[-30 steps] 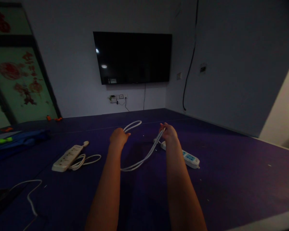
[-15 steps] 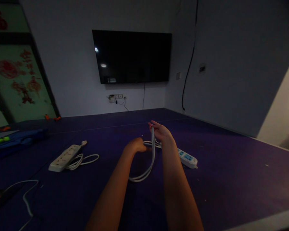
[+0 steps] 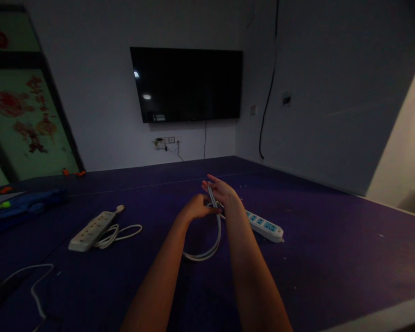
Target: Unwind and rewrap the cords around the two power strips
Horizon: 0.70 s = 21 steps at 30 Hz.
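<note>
A looped white power cable [image 3: 217, 240] hangs between my hands, its lower bend on or just above the purple surface. My right hand [image 3: 222, 190] holds the top of the loop between thumb and fingers, with some fingertips stretched past it. Just left of it, my left hand [image 3: 196, 207] closes round the cable strands, its thumb lying across them. A white power strip [image 3: 268, 227] with blue socket faces lies to the right, its far end hidden behind my right forearm.
On the left lies another white power strip [image 3: 91, 231] beside its coiled cord [image 3: 112, 237]. A thin white cable [image 3: 36, 295] runs nearer to me. Blue cloth [image 3: 38, 203] lies at far left. A television [image 3: 190, 85] hangs on the wall; a black cable [image 3: 269, 97] dangles right.
My left hand has moved right and slightly up, closing on the strands beside my right hand. My right hand has shifted a little left, and the cable's top now leans left.
</note>
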### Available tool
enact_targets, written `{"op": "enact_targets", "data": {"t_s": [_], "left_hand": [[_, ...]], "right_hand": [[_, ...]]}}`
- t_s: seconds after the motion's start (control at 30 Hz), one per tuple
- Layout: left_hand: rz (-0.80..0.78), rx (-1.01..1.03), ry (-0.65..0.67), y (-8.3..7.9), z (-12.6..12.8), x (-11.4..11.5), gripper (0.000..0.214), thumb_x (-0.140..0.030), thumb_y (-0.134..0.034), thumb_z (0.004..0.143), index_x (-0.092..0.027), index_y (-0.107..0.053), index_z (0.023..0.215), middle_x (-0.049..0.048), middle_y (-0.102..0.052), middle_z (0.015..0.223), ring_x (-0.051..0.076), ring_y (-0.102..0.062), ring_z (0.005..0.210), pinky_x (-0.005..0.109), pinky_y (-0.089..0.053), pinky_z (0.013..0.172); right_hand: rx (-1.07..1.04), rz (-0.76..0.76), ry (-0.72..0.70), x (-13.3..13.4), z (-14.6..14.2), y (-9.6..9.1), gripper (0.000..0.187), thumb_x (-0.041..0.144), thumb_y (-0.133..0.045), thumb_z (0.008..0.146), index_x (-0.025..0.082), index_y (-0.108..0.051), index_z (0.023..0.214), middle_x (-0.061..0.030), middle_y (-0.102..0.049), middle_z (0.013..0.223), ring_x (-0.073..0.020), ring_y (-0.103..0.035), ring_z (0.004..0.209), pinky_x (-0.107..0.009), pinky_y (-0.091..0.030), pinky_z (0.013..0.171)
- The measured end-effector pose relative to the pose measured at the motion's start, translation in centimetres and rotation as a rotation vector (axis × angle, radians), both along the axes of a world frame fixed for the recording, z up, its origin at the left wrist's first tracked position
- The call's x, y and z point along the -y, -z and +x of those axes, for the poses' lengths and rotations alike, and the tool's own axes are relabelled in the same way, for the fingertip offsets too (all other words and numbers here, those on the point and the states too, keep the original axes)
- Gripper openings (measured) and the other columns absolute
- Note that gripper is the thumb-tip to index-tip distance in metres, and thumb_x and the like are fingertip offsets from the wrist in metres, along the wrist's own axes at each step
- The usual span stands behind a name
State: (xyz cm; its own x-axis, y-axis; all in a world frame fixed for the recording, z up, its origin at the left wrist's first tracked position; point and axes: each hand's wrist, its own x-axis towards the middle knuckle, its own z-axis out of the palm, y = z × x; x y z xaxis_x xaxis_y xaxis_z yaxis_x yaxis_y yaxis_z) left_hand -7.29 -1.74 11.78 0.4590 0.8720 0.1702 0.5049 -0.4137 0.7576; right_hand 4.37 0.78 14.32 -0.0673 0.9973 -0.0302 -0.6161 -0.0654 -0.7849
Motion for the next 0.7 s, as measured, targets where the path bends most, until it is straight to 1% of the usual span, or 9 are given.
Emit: {"op": "enact_targets", "data": {"t_s": [0.17,0.27,0.33,0.37,0.43,0.5,0.57,0.63,0.7], "left_hand": [[-0.027,0.088,-0.041,0.1,0.3,-0.1,0.020,-0.027,-0.073,0.057,-0.013,-0.067,0.070,0.0016,-0.064,0.068,0.015,-0.053,0.064,0.024,-0.036,0.059],[-0.057,0.155,-0.110,-0.3,0.0,0.1,0.013,-0.021,-0.072,0.057,-0.013,-0.066,0.066,-0.0007,-0.062,0.063,0.013,-0.052,0.062,0.023,-0.036,0.058],[-0.078,0.206,-0.175,-0.6,-0.4,0.3,0.010,-0.020,-0.071,0.059,-0.013,-0.064,0.062,-0.0024,-0.058,0.058,0.011,-0.049,0.057,0.021,-0.034,0.055],[-0.093,0.233,-0.209,-0.8,-0.7,0.4,0.011,-0.021,-0.070,0.061,-0.013,-0.062,0.061,-0.0036,-0.055,0.054,0.009,-0.046,0.054,0.021,-0.032,0.053],[-0.135,0.286,-0.271,-1.1,-1.3,0.6,0.016,-0.025,-0.068,0.065,-0.014,-0.059,0.059,-0.0063,-0.046,0.047,0.007,-0.038,0.045,0.020,-0.026,0.047],[-0.198,0.331,-0.312,-1.4,-1.8,0.7,0.023,-0.032,-0.066,0.069,-0.015,-0.054,0.058,-0.0084,-0.037,0.043,0.005,-0.029,0.038,0.021,-0.019,0.042],[-0.265,0.365,-0.331,-1.6,-2.1,0.8,0.026,-0.036,-0.065,0.070,-0.016,-0.052,0.059,-0.0090,-0.036,0.044,0.004,-0.024,0.035,0.021,-0.014,0.041],[-0.320,0.391,-0.338,-1.8,-2.3,0.8,0.027,-0.036,-0.067,0.069,-0.016,-0.051,0.061,-0.0091,-0.036,0.044,0.003,-0.023,0.033,0.021,-0.011,0.040],[-0.358,0.412,-0.344,-1.9,-2.3,0.8,0.027,-0.034,-0.068,0.068,-0.016,-0.050,0.060,-0.0097,-0.034,0.044,0.003,-0.022,0.032,0.021,-0.010,0.040]], "right_hand": [[0.121,0.043,-0.005,0.0,0.1,0.1,0.049,-0.008,-0.037,0.080,0.018,-0.046,0.120,0.0025,-0.055,0.067,-0.0067,-0.060,0.057,-0.016,-0.053,0.057],[0.213,0.067,-0.003,0.2,0.8,0.3,0.037,0.005,-0.047,0.086,0.016,-0.050,0.120,0.0035,-0.055,0.061,-0.0077,-0.055,0.050,-0.016,-0.048,0.049],[0.318,0.099,-0.010,0.6,1.7,0.5,0.036,0.014,-0.056,0.084,0.013,-0.053,0.120,0.0008,-0.060,0.063,-0.0092,-0.056,0.053,-0.018,-0.047,0.050],[0.403,0.136,-0.030,0.8,2.3,0.5,0.042,0.015,-0.061,0.081,0.012,-0.053,0.122,-0.0013,-0.064,0.067,-0.0105,-0.058,0.058,-0.019,-0.048,0.054],[0.644,0.261,-0.124,1.3,3.5,0.6,0.059,0.014,-0.071,0.071,0.014,-0.052,0.127,-0.0056,-0.069,0.086,-0.0137,-0.062,0.075,-0.024,-0.050,0.068],[0.855,0.390,-0.236,1.7,4.6,0.5,0.073,0.011,-0.077,0.059,0.017,-0.052,0.127,-0.0083,-0.065,0.112,-0.0173,-0.060,0.096,-0.028,-0.047,0.086],[0.999,0.474,-0.298,1.9,5.1,0.3,0.080,0.009,-0.080,0.050,0.019,-0.055,0.125,-0.0083,-0.056,0.128,-0.0202,-0.053,0.112,-0.030,-0.041,0.096],[1.124,0.516,-0.323,1.8,5.2,0.0,0.082,0.009,-0.080,0.047,0.020,-0.056,0.125,-0.0084,-0.056,0.128,-0.0221,-0.051,0.115,-0.032,-0.040,0.098],[1.215,0.520,-0.335,1.7,4.9,-0.2,0.084,0.009,-0.079,0.046,0.020,-0.055,0.126,-0.0092,-0.058,0.124,-0.0230,-0.055,0.110,-0.033,-0.044,0.092]]}}
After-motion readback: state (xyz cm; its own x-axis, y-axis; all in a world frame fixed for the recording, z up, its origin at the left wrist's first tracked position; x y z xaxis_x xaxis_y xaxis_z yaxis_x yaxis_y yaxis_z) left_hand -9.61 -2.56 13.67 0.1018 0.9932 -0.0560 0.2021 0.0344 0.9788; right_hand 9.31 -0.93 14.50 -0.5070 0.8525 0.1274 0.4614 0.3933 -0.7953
